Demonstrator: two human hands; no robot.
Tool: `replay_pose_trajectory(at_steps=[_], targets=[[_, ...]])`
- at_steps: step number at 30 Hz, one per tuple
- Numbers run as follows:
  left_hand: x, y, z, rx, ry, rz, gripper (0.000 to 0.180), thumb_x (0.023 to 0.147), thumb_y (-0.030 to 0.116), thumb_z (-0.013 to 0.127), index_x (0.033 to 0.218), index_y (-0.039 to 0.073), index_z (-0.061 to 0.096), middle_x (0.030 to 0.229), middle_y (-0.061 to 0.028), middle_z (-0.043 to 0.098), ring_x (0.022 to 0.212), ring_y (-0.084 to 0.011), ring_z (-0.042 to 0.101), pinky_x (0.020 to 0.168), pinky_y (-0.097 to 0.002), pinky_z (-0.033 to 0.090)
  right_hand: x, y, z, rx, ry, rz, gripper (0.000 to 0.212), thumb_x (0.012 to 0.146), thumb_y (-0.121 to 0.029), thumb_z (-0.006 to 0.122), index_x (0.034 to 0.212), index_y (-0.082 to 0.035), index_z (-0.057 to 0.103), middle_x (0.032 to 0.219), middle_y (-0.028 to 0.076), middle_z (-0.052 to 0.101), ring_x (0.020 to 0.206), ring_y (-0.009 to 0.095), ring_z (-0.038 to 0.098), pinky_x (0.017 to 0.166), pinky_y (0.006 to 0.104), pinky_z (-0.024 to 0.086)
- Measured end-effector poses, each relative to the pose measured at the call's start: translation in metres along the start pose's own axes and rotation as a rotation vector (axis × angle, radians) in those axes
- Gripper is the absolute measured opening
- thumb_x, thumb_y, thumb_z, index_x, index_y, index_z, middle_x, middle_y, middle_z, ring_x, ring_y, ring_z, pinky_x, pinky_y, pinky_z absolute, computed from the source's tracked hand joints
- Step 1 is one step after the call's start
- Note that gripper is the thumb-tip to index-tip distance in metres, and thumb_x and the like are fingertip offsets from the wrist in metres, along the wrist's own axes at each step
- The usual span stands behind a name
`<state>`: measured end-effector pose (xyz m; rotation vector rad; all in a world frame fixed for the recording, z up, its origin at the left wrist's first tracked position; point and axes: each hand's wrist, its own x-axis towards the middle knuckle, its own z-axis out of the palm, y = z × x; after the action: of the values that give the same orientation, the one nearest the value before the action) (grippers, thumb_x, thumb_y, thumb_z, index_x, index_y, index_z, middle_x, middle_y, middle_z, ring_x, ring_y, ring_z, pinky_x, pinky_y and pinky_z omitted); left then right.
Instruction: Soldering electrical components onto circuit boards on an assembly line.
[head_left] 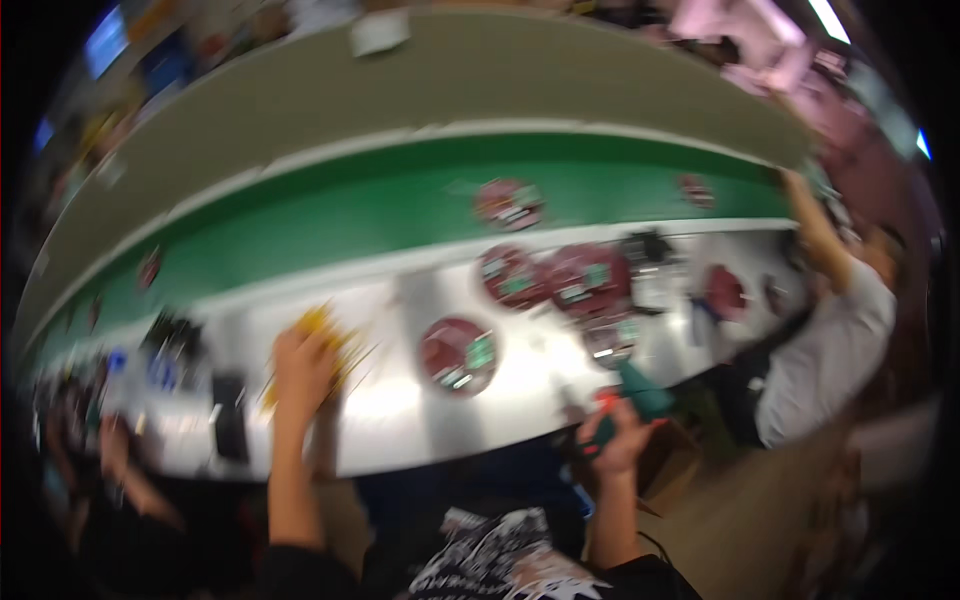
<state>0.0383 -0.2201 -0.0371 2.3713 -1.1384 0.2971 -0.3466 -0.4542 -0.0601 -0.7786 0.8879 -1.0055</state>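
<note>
My left hand is closed at a loose bunch of thin yellow strips on the bench; motion blur hides their exact kind. In my right hand, at the bench's front edge, is a green power tool with a red part, its shape smeared. Between my hands, farther in, lies a round dark-red piece with a green patch and a whitish label. Beyond it, toward the right, more such round pieces lie close together.
The long shiny bench has a green back panel. A black flat object lies left of my left hand. A co-worker's arm reaches in at right; another person's hand is at far left. A cardboard box stands below the edge.
</note>
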Motion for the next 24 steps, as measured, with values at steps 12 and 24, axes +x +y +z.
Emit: replay_pose_trajectory(at_steps=[12,24], targets=[[0.010,0.006,-0.013,-0.110,0.019,0.076,0.005,0.082,0.001,0.059,0.086,-0.001,0.057,0.087,-0.0162,0.057,0.088,-0.0367,0.053,0.080,-0.0461,0.043,-0.019,-0.030,0.015,0.000,-0.236,-0.108,0.024,0.095,-0.014,0.059,0.108,0.006,0.061,0.096,0.015,0.068,0.052,0.018,0.063,0.046,0.0287,0.050],[0.017,0.018,-0.030,-0.523,0.092,-0.174,0.007,0.096,0.004,0.051,0.093,-0.002,0.055,0.078,-0.0082,0.058,0.073,-0.0173,0.056,0.072,-0.0309,0.048,-0.022,-0.023,0.020,-0.033,-0.265,-0.127,0.027,0.094,-0.014,0.058,0.112,0.006,0.060,0.093,0.017,0.067,0.049,0.020,0.061,0.043,0.0303,0.049]])
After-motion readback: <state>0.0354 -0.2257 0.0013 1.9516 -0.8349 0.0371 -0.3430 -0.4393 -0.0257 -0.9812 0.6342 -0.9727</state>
